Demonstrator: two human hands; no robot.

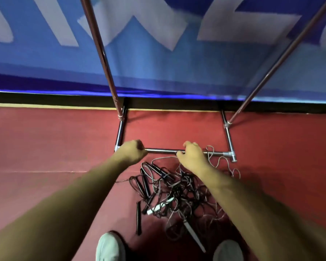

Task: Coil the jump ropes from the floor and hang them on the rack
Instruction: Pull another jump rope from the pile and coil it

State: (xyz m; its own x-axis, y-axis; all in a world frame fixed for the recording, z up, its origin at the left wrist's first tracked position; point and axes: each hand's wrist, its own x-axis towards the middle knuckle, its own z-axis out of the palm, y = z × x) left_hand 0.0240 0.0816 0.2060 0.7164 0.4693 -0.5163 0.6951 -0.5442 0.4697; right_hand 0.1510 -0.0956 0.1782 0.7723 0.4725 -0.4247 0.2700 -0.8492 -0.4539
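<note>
So my left hand [132, 152] and right hand [191, 155] are both wrapped round the bottom bar of the rack [162, 151], set apart. The jump ropes [177, 191] lie tangled on the floor [64, 147] just below them, mostly under the right.

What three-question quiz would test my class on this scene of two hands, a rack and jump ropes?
1. Fill in: the jump ropes lie tangled on the ___ floor.
2. What does the left hand grip? A) a rope handle B) the rack's lower bar C) nothing
3. True or false: the jump ropes already hang coiled on the rack.

Key: 1 red; 2 B; 3 false.
</note>
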